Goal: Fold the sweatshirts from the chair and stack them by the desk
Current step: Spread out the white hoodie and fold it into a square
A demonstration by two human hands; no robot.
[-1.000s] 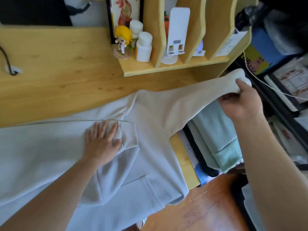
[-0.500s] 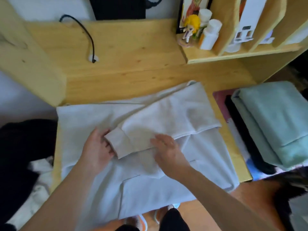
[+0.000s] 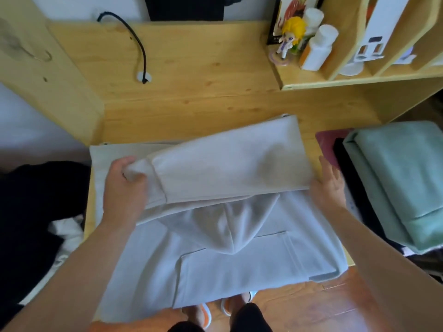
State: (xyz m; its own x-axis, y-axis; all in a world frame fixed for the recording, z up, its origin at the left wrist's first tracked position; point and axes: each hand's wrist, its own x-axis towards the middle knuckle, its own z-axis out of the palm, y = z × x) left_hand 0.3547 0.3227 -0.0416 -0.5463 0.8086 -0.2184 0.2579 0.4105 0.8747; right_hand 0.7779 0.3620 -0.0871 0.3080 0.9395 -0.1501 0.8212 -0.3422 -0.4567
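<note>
While the left hand [image 3: 124, 188] pinches a sleeve cuff and the right hand [image 3: 328, 188] lies flat, the half-folded grey hooded sweatshirt [image 3: 227, 248] covers the tabletop's [image 3: 191, 92] near edge, with a folded green sweatshirt [image 3: 402, 178] already stacked beside its right edge.

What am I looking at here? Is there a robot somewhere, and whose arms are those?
No robot: a person is folding laundry, filmed by one camera worn on their head, looking down at their own arms. On the wooden desk lies a pale grey sweatshirt, partly folded, with a sleeve laid across it. The left hand grips that sleeve's cuff end; the right hand has straight fingers against the fold's right edge. Beside the desk on the right sits a folded green sweatshirt, seemingly already done. A shelf holds white bottles and a small yellow-haired figurine, and a black cable runs down into the desktop.
</note>
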